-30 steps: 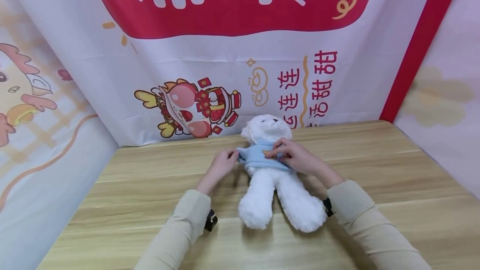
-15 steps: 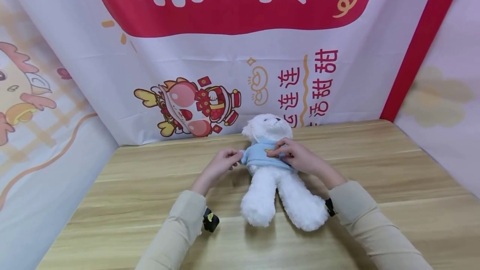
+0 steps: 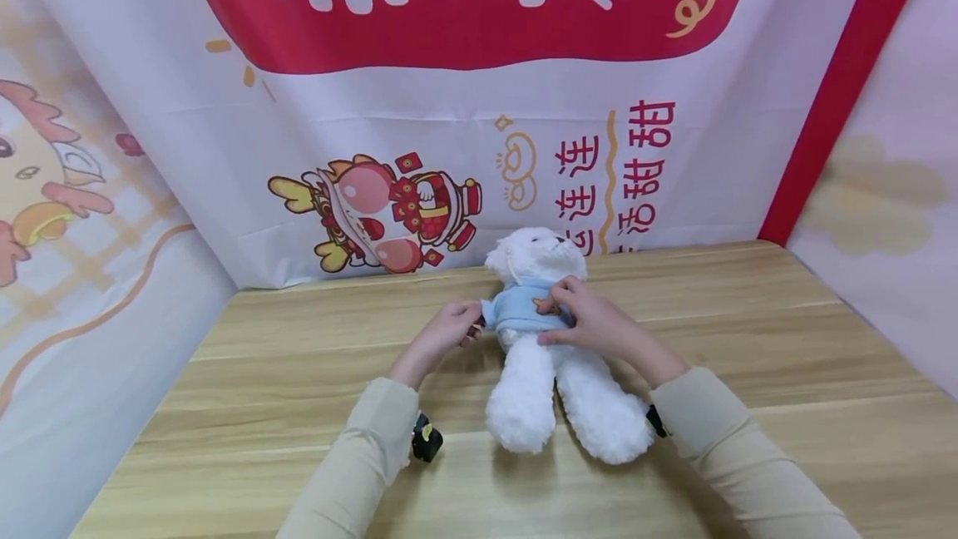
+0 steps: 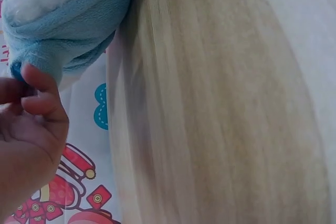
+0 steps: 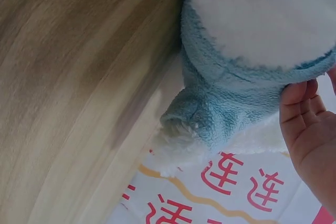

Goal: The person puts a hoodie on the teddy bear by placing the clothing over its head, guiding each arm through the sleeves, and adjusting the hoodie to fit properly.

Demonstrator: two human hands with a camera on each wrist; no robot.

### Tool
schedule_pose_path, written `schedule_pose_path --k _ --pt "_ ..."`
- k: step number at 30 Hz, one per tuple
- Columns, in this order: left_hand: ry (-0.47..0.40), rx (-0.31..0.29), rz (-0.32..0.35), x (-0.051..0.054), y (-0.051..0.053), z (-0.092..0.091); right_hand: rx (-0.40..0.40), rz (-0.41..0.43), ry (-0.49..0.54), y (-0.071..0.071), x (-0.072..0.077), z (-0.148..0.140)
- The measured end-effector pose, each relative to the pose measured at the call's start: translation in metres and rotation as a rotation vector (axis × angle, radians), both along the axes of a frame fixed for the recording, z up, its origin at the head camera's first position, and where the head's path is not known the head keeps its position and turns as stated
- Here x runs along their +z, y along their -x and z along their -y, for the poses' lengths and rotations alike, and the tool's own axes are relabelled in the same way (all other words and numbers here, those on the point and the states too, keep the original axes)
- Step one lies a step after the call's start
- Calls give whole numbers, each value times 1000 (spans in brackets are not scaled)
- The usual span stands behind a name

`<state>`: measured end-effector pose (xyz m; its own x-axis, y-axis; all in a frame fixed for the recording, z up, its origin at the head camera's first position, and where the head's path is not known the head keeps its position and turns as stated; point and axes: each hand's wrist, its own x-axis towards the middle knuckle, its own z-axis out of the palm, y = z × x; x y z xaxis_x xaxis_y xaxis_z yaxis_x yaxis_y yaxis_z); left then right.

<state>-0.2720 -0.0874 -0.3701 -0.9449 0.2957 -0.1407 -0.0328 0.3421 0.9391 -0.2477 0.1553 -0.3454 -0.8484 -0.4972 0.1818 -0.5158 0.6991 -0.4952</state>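
Note:
A white plush teddy bear point(image 3: 524, 406) lies on its back on the table, face up, wearing a light blue sweater point(image 3: 516, 306) with a small orange-brown patch on the chest. My left hand point(image 3: 449, 327) pinches the end of the sweater's left-side sleeve point(image 4: 44, 56); no paw shows out of that sleeve. Across the bear's front, my right hand point(image 3: 599, 323) holds its torso, fingers on the chest and thumb at the hem. In the right wrist view its bent fingertips rest against the sweater, and a white paw point(image 5: 181, 148) pokes out of the other sleeve.
The wood-grain table point(image 3: 299, 406) extends around the bear on both sides. Behind it hangs a white and red printed cloth point(image 3: 419, 98), close to the bear's head. More printed cloth point(image 3: 112, 339) stands at the left and right.
My left hand has shifted slightly right at the sleeve. My right thumb has moved down to the hem, opening wider from the fingers. The bear has shifted slightly right.

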Motion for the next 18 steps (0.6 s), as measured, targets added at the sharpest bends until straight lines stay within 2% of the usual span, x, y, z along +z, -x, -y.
schedule_pose_path --k 4,9,12,16,18 --pt "21 -21 -55 -4 2 -3 7 11 19 1 0 -1" --pt "55 47 -112 -6 3 -10 4 22 41 1 -1 -1" --pt "43 83 -137 -7 2 -14 40 -39 56 0 -1 1" --pt "38 101 -183 -8 2 -20 142 -170 55 -1 -2 6" --pt "34 101 -187 -8 1 -23 155 -193 54 -3 -2 8"
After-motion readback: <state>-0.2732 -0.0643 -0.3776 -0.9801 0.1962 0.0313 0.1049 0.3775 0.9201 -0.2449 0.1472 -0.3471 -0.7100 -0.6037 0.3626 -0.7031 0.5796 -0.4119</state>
